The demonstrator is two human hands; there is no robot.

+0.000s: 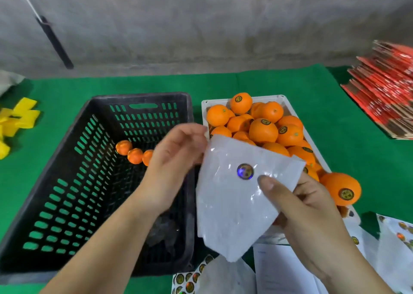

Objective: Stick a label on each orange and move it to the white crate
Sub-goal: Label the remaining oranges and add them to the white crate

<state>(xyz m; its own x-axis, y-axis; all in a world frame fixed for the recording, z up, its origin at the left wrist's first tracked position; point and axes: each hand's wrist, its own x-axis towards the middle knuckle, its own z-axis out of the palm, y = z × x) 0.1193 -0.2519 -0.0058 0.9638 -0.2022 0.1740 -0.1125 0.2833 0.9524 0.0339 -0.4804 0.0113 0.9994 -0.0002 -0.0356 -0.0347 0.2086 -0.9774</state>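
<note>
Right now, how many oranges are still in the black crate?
3 show in the black crate, in a row against its far right side: one, the next, and one partly behind the left hand. The hand may hide more.

A glossy, crinkled backing sheet (234, 195) carries one shiny holographic label (245, 171). The black crate (67, 182) at left is dull perforated plastic, the white crate (282, 99) smooth plastic. Green cloth (223, 83) looks matt and felt-like; oranges (263, 130) have faintly sheened, dimpled peel.
</note>
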